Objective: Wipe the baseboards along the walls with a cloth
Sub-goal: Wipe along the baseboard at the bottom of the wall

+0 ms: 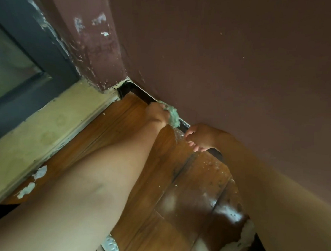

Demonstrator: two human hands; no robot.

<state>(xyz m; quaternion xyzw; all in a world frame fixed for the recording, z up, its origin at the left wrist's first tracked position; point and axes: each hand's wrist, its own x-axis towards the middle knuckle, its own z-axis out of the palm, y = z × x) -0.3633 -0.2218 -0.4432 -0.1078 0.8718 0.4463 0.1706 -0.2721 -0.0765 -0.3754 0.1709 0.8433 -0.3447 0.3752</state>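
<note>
A dark baseboard runs along the foot of the maroon wall, from the corner down to the right. My left hand grips a bunched pale green cloth and holds it against the baseboard a short way from the corner. My right hand is just to the right of the cloth, close to the baseboard, with its fingers loosely curled and nothing in them. My forearms cover part of the floor and the baseboard's lower right stretch.
Glossy wooden floor carries crumbs and white paint flakes. A pale threshold and a dark door frame with glass stand at left. The wall corner has chipped paint. A light shoe shows at the bottom.
</note>
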